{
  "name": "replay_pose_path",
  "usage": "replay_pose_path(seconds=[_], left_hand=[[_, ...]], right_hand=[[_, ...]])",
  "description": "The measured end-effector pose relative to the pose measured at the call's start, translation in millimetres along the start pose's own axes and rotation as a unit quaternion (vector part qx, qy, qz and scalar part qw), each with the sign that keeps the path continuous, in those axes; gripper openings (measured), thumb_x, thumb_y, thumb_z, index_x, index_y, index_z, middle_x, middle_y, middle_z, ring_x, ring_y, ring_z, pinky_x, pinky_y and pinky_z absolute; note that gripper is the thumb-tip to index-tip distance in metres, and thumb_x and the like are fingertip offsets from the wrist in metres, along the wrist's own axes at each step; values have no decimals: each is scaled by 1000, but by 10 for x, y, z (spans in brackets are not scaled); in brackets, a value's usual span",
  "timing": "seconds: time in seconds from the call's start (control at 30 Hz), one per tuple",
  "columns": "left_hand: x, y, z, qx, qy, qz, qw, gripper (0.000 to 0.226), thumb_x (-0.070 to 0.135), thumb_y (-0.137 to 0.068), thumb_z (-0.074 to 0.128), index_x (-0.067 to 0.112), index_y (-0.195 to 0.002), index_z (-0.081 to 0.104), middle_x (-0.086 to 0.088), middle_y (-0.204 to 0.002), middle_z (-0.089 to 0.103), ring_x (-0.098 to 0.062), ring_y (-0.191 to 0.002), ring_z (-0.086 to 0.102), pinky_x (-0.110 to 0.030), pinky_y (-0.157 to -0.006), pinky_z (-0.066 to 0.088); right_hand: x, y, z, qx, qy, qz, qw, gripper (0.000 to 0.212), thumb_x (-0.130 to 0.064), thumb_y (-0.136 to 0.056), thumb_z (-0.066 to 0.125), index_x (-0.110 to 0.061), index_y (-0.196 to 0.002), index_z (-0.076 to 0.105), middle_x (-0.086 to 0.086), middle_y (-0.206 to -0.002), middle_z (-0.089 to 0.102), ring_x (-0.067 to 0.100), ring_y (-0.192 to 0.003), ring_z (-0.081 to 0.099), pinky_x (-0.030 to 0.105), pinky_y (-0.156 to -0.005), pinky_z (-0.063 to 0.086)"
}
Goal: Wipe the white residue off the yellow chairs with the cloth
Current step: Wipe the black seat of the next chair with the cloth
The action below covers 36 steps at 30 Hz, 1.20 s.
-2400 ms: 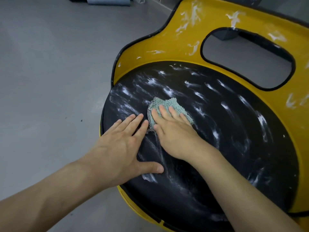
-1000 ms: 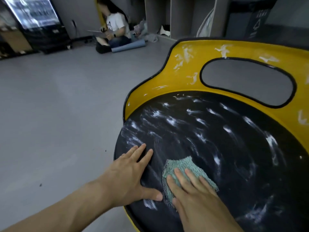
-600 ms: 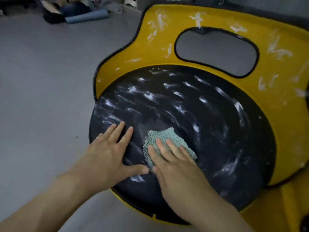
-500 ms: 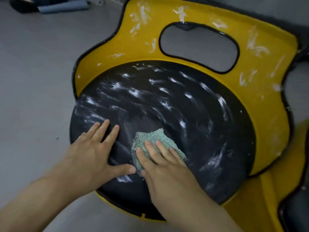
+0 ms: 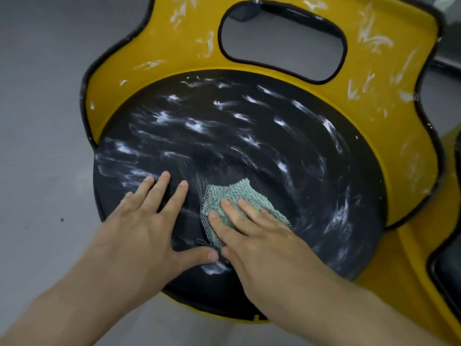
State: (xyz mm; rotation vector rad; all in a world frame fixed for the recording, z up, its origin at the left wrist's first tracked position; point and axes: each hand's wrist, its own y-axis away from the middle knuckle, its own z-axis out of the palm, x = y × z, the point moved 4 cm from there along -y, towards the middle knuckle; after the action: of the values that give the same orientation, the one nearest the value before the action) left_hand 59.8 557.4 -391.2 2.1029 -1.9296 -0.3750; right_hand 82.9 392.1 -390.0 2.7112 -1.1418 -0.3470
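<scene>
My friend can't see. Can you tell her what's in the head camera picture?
A right hand presses a green cloth flat on a yellow chair's round black seat, which is streaked with white residue. The left hand rests spread on the seat beside it.
</scene>
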Motion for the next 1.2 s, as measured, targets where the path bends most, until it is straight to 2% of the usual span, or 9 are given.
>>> replay_pose_path(seconds=[0.07,0.17,0.27,0.5,0.63,0.77,0.93,1.1,1.2], left_hand=[[-7,-15,6,5,-1,8,1000,121,101,-40,-10,36,-137,-41,1,-160,-33,-17,-150,-25,-33,-121,-4],[-17,-28,9,1,-1,9,1000,116,99,-35,-16,37,-129,-46,3,-159,-34,-16,-149,-25,-32,-121,-5],[-27,-49,-10,11,14,11,1000,121,102,-33,-14,42,-135,-38,6,-160,-31,-13,-149,-22,-30,-120,-3],[-5,-71,-129,-12,34,-11,999,126,101,-46,16,44,-151,-25,10,-161,-29,-11,-149,-22,-33,-122,4],[-29,-47,-134,-18,48,7,999,120,103,-55,17,44,-151,-23,9,-162,-28,-13,-150,-22,-34,-122,1],[-126,-98,-265,-17,10,56,998,115,104,-54,6,47,-152,-17,7,-164,-23,-12,-149,-25,-28,-116,-10],[-305,-386,-373,-19,-74,139,987,114,106,-55,6,49,-149,-25,11,-159,-35,-8,-144,-35,-25,-111,-19],[-355,-673,-253,-36,-72,194,978,116,110,-39,3,55,-129,-44,23,-147,-48,1,-136,-43,-20,-109,-18],[-366,-810,-268,-45,-108,214,970,119,110,-28,-10,51,-122,-53,21,-137,-58,-2,-133,-46,-22,-111,-13]], right_hand=[[-8,-15,-31,6,3,30,1000,59,-37,-93,26,-24,-147,45,2,-152,45,25,-140,43,41,-109,37],[6,-222,-92,-11,-31,14,999,55,-39,-105,14,-31,-158,3,-2,-167,-3,21,-153,-4,39,-122,2],[93,-464,-149,-9,-39,29,999,56,-36,-109,19,-33,-158,-7,-7,-165,-17,16,-151,-18,39,-123,-8],[14,30,33,82,-4,24,996,54,-33,-102,27,-25,-156,28,2,-163,25,25,-151,21,43,-121,19],[122,-397,-118,17,-53,9,998,56,-36,-108,23,-29,-158,-1,-2,-167,-8,21,-153,-10,43,-124,-1],[102,-431,-133,14,-48,31,998,66,-34,-105,33,-25,-159,-4,2,-166,-11,23,-152,-12,44,-123,-5],[-3,-148,64,67,-42,67,995,61,-32,-88,40,-19,-147,47,8,-153,44,30,-141,42,47,-112,35],[112,-664,-97,68,-31,94,993,60,-34,-107,27,-26,-158,-3,2,-166,-9,24,-153,-9,44,-124,0],[-7,-563,-77,56,-17,117,991,68,-30,-89,52,-17,-154,35,11,-160,31,32,-147,30,51,-116,32]])
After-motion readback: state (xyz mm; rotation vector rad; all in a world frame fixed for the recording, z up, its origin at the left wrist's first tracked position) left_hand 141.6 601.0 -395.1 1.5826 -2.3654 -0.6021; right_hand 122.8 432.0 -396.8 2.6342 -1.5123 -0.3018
